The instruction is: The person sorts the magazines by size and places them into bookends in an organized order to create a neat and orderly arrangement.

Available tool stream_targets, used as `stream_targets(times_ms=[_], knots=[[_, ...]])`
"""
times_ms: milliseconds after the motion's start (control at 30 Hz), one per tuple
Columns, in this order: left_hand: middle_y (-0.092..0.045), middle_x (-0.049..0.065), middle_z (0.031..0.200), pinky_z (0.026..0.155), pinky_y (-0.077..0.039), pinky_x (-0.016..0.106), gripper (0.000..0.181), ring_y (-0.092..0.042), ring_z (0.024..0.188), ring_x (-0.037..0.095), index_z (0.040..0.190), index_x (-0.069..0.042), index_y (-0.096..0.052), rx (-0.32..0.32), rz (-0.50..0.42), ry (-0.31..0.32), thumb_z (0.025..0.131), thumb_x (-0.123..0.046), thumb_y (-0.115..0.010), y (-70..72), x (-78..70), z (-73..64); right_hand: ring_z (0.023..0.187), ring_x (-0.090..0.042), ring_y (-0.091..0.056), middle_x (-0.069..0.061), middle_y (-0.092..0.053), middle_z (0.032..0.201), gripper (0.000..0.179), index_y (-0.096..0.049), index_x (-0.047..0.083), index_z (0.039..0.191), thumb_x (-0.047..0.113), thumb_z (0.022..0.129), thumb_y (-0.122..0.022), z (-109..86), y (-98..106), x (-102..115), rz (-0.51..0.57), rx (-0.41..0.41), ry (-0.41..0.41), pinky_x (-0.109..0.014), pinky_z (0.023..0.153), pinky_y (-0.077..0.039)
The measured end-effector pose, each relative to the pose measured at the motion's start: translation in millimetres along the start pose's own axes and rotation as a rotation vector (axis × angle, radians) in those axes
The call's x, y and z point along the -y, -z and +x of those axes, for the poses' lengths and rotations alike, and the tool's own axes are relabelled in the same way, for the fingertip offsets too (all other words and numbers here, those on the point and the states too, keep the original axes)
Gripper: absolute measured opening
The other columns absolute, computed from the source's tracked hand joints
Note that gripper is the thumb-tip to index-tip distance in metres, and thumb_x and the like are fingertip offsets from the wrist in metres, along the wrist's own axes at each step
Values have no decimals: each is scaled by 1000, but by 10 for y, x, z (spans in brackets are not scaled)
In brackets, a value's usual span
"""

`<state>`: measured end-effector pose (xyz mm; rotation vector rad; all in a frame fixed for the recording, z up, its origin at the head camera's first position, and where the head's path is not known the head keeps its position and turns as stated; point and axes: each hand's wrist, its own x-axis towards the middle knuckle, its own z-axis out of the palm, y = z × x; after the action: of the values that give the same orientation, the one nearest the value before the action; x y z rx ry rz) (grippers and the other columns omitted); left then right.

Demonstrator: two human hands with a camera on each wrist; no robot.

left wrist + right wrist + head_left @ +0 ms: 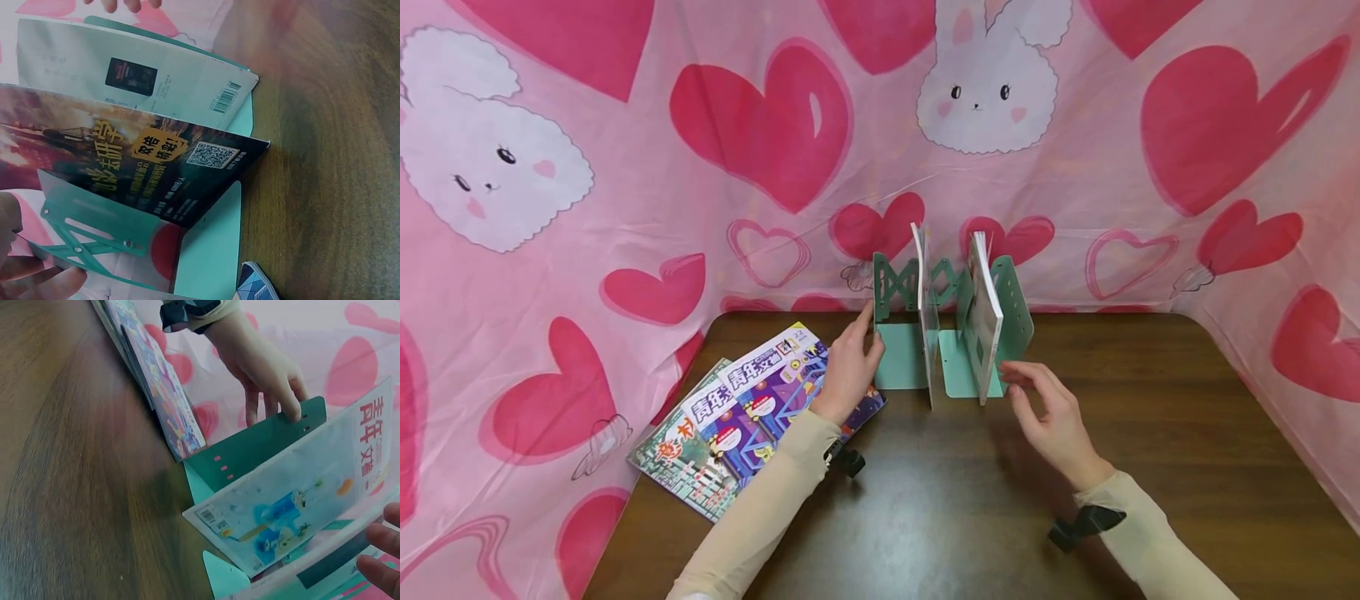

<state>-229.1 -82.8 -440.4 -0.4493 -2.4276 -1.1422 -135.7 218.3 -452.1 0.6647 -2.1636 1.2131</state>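
Note:
A green expandable book rack (pixel 901 358) stands at the back of the table, with two thin magazines upright in it. My left hand (pixel 847 367) pinches the rack's left end plate (pixel 256 447), thumb on the inner face and fingers outside. The left magazine (pixel 144 150) shows a dark back cover with a QR code; its other face has a blue picture and red title. A pale back cover faces left on the right magazine (pixel 175 81). Beside that magazine and the right end plate (pixel 1017 321), my right hand (pixel 1052 417) hovers with loosely bent fingers, holding nothing.
Several overlapping magazines (pixel 752 417) lie flat at the left of the table, partly under my left forearm. The dark wooden table (pixel 940 517) reaches back to a pink cloth (pixel 1120 150) with hearts and rabbits, which hangs behind and at the sides.

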Motion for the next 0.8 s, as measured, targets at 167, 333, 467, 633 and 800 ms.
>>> stream_targets(times_ms=[167,333,467,633,800], knots=[[-69,20,129,97,-56,50,58,-71,105,34,157,-6,-46,9,2,6,101,-11,-63,4,-11,15,104,-17,-65,-16,-69,118,47,-66,-3,129,-20,85,-67,-22,67,-27,-25,-8,-24,-12,98,-47],[-68,20,130,100,-55,50,59,-70,111,35,158,-7,-45,24,-1,21,102,-12,-63,8,-27,28,101,-23,-65,-17,-69,116,48,-66,-3,127,-22,82,-68,-79,103,-68,-56,-11,-33,-9,97,-45],[-68,21,130,100,-55,50,60,-70,113,35,158,-6,-45,41,-12,37,101,-10,-64,20,-44,28,100,-25,-65,-18,-69,114,48,-66,-4,125,-23,81,-69,-136,116,-92,-66,-10,-36,-8,96,-45],[-67,21,132,101,-54,50,60,-69,116,34,158,-5,-44,69,-29,60,102,-12,-65,45,-56,10,102,-21,-66,-15,-70,117,49,-67,-2,127,-21,83,-68,-167,155,-81,-81,-6,-42,-9,97,-45],[-67,19,132,102,-54,49,53,-69,114,33,151,-3,-52,97,-34,91,102,-18,-66,58,-46,-39,102,-18,-66,-14,-70,117,49,-67,0,128,-21,83,-69,-187,188,-54,-88,-5,-41,-8,97,-44]])
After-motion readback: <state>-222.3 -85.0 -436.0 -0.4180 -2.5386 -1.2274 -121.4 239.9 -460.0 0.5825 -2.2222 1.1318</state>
